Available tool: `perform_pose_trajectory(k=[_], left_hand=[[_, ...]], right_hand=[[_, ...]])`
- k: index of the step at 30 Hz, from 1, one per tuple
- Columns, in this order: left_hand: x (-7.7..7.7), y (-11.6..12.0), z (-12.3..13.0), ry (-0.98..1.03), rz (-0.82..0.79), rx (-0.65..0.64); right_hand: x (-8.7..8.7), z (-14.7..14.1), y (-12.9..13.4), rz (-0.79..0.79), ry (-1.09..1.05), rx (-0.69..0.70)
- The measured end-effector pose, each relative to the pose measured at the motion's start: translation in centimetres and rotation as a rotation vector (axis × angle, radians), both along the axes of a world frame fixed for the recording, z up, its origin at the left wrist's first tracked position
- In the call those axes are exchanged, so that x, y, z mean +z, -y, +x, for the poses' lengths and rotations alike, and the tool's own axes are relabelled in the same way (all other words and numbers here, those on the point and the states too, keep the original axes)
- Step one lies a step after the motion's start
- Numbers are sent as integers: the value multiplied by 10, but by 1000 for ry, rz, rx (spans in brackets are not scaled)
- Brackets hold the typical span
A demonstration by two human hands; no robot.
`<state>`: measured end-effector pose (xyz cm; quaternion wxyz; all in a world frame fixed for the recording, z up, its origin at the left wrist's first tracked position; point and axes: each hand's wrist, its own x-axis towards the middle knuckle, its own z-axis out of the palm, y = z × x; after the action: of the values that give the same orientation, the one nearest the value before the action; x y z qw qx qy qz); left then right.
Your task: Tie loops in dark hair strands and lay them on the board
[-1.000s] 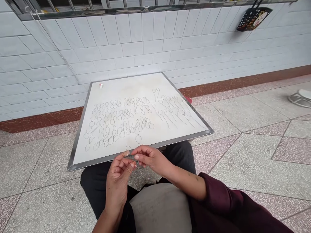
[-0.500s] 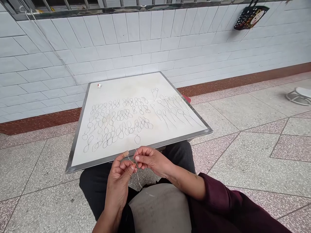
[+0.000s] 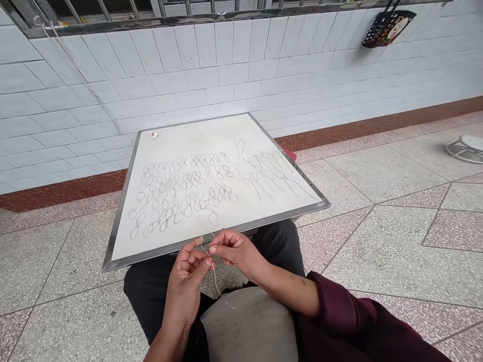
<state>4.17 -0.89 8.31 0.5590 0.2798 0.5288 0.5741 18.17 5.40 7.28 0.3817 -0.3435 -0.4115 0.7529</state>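
Between my fingertips, just past the near edge of the white board (image 3: 196, 136), I have a thin pale wire or thread (image 3: 217, 285). My left hand (image 3: 188, 274) pinches it between thumb and forefinger. My right hand (image 3: 236, 251) pinches it too, right beside the left. A small curve of it rises above the fingers, and a loose tail hangs down over my lap. Several thin wire loops (image 3: 166, 216), many shaped like a figure eight, lie in rows on the board. A single loop (image 3: 213, 218) lies nearest my hands.
Toward the right of the board lie several loops with long straight tails (image 3: 267, 186). A small white and red object (image 3: 155, 136) sits at the far left corner. Behind stands a tiled wall with a hanging bag (image 3: 388, 27). A stool (image 3: 466, 148) is at far right.
The pale strand's tail now reaches farther down and right across my lap. The curve above my fingers has shifted slightly. Both hands stay close together, pinching.
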Motion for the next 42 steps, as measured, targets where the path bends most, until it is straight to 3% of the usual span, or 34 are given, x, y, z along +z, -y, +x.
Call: perform_pose_trajectory(k=[14,29,35,37,42], left_hand=[[-4,0,-2,217,-80,-77],[-7,-1,1,95,-31,-26],[-11,0,1,95,-35,-10],[-12,0,1,93,-31,-8],[-10,1,-1,83,-26,2]], right_hand=[[-3,0,2,55,-30,17],[-14,1,4,358,128,31],[-19,7,-1,353,154,113],[-22,10,-2,445,198,81],[-24,19,-5,988,384,4]])
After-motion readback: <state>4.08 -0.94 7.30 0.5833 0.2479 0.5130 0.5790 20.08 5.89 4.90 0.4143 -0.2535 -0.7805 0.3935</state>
